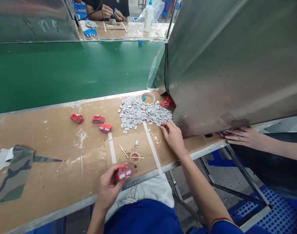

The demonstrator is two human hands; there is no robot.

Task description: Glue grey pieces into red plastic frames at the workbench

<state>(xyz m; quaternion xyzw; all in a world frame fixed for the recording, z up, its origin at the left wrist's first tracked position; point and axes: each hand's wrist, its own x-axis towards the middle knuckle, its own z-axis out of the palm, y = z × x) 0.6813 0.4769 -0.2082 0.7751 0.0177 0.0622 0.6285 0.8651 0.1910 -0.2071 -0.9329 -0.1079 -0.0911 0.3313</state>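
Observation:
My left hand [109, 187] is closed around a red toy car body [123, 172] with pale blue windows, held at the table's front edge. My right hand [173, 137] reaches to the lower right edge of a pile of small flat grey pieces [143, 112]. Its thumb and forefinger close on one small grey piece at the fingertips. Between my hands, a small clear cup [135, 157] of reddish-brown stuff sits on a cardboard sheet [147, 152] taped at both sides. One thin stick [139, 158] lies across the cup, and another stick [123, 151] rests beside it.
Several red car bodies [98, 119] stand left of the pile. A tape roll [148, 98] lies at its back. Camouflage cloth [17, 175] is at far left. A metal panel [231, 65] rises at right, with another person's hand [243, 136] beneath. Beyond the green belt [65, 71], someone works.

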